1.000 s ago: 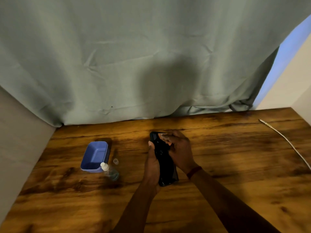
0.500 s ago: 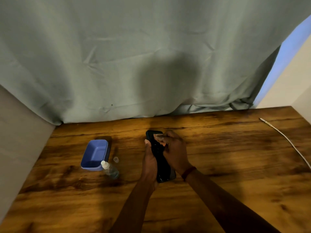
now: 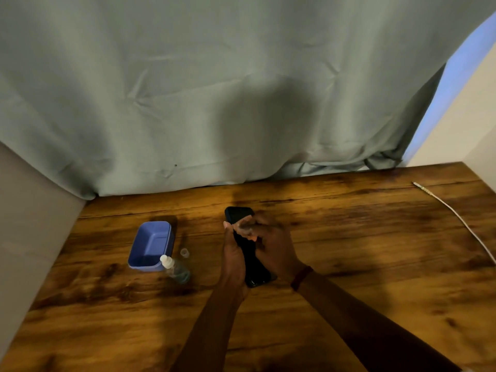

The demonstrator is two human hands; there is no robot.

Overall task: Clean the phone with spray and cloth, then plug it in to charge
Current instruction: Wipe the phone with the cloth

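While the left hand point(image 3: 234, 260) grasps the black phone point(image 3: 248, 253) from its side above the bench point(image 3: 349, 253), the right hand point(image 3: 273, 247) presses a small cloth point(image 3: 245, 227) on its screen. Spray bottle point(image 3: 175, 269) stands near, charging cable point(image 3: 456, 218) well apart.

Phone point(image 3: 248, 260) sits mid worktop point(image 3: 349, 277), betw. left hand point(image 3: 233, 260) & right hand point(image 3: 273, 247). Tub point(image 3: 151, 245) is left of them, w/ bottle point(image 3: 175, 269) & cap point(image 3: 184, 252) just beside it. Cable point(image 3: 456, 216) lies far right; curtain point(image 3: 214, 89) hangs behind.
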